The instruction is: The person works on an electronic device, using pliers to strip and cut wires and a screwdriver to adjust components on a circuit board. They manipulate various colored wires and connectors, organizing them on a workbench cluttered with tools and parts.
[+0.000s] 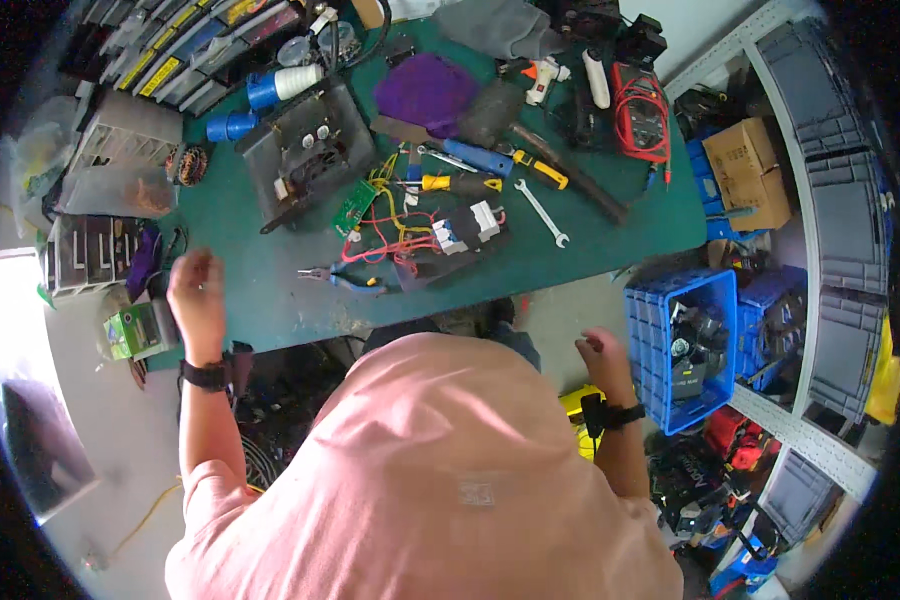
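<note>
My left hand (198,302) is over the left edge of the green bench, its blurred fingers curled in. A tiny pale spot shows at them, too small to name. My right hand (607,358) hangs off the bench's front edge, fingers loosely bent and apart, with nothing visible in it. Between the hands lie pliers (345,280) with blue-and-black handles. Behind them red and yellow wires join a green circuit board (355,207) and white circuit breakers (467,228). A yellow-handled screwdriver (458,183) and an open-ended wrench (543,213) rest nearby.
Farther back are a dark metal housing (308,150), a hammer (560,165), a purple cloth (425,92) and a red multimeter (640,115). A blue crate (682,350) of parts stands beside my right hand. Clear drawers (92,250) and a green box (130,332) flank my left.
</note>
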The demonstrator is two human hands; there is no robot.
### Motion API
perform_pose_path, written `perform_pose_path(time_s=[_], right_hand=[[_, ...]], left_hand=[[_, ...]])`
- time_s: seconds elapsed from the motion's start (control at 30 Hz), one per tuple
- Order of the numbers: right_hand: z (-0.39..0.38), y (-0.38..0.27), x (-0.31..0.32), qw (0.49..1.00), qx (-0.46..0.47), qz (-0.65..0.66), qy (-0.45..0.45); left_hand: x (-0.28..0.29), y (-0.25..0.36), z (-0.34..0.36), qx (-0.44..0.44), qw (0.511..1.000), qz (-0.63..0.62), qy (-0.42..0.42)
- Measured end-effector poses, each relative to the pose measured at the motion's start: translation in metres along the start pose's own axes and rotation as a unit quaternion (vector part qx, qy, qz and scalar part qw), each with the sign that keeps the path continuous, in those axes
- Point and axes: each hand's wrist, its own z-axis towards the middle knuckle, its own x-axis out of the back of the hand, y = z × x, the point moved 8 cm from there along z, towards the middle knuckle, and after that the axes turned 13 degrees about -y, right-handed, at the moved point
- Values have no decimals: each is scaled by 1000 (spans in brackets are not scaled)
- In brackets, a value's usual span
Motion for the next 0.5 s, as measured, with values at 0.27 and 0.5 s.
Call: perform_pose_path(time_s=[0.27, 0.5], right_hand=[[25, -58, 10, 990, 28, 80, 112], [39, -90, -5, 993, 53, 59, 93]], left_hand=[[-79, -3, -36, 11, 980, 86, -178], [-103, 9, -20, -92, 956, 140, -242]])
